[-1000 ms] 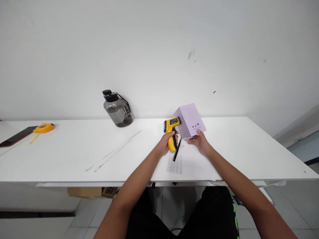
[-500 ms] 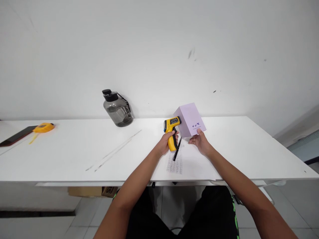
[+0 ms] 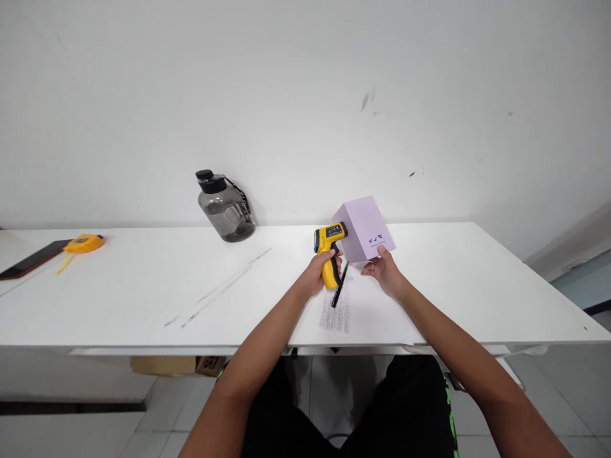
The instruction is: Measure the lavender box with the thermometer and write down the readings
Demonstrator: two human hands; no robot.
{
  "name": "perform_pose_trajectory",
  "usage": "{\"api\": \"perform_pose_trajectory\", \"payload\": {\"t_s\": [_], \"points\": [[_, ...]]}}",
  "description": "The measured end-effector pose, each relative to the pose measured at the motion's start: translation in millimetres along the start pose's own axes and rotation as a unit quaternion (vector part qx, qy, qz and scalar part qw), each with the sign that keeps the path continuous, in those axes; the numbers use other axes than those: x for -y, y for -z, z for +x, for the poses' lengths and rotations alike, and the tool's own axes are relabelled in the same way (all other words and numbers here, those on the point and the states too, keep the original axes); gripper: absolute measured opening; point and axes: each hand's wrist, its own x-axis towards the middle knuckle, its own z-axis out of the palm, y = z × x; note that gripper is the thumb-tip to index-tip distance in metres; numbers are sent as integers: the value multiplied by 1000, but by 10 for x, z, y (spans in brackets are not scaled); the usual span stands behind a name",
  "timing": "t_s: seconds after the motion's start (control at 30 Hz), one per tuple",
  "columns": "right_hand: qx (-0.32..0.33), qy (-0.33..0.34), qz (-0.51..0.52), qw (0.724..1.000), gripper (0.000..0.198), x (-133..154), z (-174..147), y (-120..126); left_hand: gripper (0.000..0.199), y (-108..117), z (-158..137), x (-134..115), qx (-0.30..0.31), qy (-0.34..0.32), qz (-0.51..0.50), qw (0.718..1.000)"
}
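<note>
My left hand (image 3: 315,273) is wrapped round the handle of a yellow and black infrared thermometer gun (image 3: 329,245). The gun's screen end is turned to the right, close against the side of a lilac box (image 3: 368,226). I cannot tell whether the two touch. My right hand (image 3: 386,272) grips the lower edge of the box, thumb on the face with small purple marks, and holds it tilted. Below both hands lies a sheet of paper (image 3: 377,321) with rows of handwriting. A black pen (image 3: 337,296) rests across it, its upper end beside the box.
A grey water bottle (image 3: 226,213) with a black cap stands against the wall at the back. On the left of the white table (image 3: 119,292) lie a yellow tape measure (image 3: 84,243) and a dark flat object (image 3: 35,259). A cardboard box (image 3: 165,365) shows beneath the table.
</note>
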Motion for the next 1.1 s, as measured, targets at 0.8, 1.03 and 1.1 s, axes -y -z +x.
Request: {"api": "perform_pose_trajectory", "payload": {"t_s": [0.8, 1.03, 1.1], "points": [[-1, -10, -2, 1000, 70, 26, -1, -15, 41, 7, 19, 20, -3, -2, 8, 1000], [-5, -14, 2, 1000, 72, 22, -2, -15, 45, 5, 14, 24, -4, -1, 6, 1000], [0, -12, 1, 1000, 71, 17, 2, -4, 46, 5, 17, 23, -4, -1, 6, 1000]]}}
